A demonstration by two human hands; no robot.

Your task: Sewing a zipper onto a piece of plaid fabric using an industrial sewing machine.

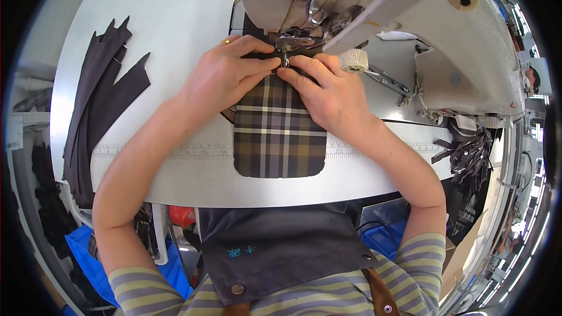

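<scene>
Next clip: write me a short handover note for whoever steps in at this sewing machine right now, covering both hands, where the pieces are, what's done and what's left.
Left hand: flat on the plaid piece, fingertips at the presser foot.
Right hand: also pressing the plaid piece, fingertips meeting the left's at the foot.
Plaid piece: on the table, top edge under the sewing machine, rounded bottom corners toward the person.
Dark cut pieces: stacked at the table's left, untouched.
Done: piece positioned under the foot. How much is stitched cannot be seen.
Left: likely the seam itself, judging by the hands.
</scene>
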